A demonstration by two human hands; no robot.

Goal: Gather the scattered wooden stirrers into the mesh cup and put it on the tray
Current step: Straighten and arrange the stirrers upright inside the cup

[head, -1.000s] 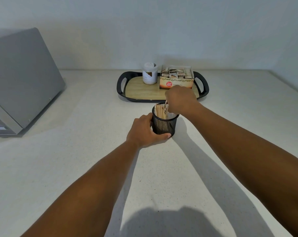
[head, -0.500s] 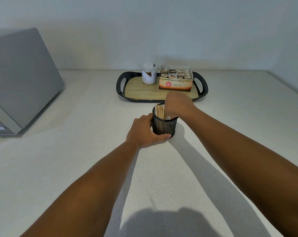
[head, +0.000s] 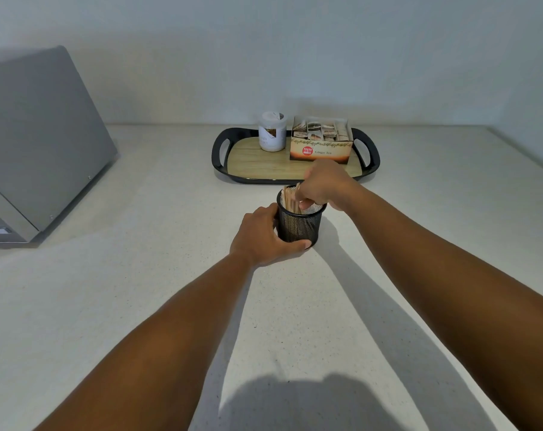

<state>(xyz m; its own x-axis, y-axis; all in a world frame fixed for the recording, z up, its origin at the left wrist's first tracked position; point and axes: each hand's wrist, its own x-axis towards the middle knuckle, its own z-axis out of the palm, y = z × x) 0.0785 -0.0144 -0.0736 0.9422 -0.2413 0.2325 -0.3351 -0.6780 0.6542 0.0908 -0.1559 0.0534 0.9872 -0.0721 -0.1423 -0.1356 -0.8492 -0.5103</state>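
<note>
A black mesh cup [head: 299,225] stands upright on the pale counter, just in front of the tray. My left hand [head: 260,236] wraps around its left side and base. Several wooden stirrers [head: 290,199] stand bunched inside, leaning to the cup's left wall. Over the rim hovers my right hand [head: 324,185], its fingertips curled down into the cup against the stirrers. The black-rimmed tray [head: 257,163] with a wood-look floor lies behind the cup.
On the tray stand a white jar [head: 272,131] and an open ginger tea box [head: 321,143]. A grey appliance [head: 36,144] fills the left edge of the counter. A wall runs behind the tray.
My right hand dipped lower into the cup and then shifted slightly right and back up, still at the stirrers. The left hand and the cup stayed put.
</note>
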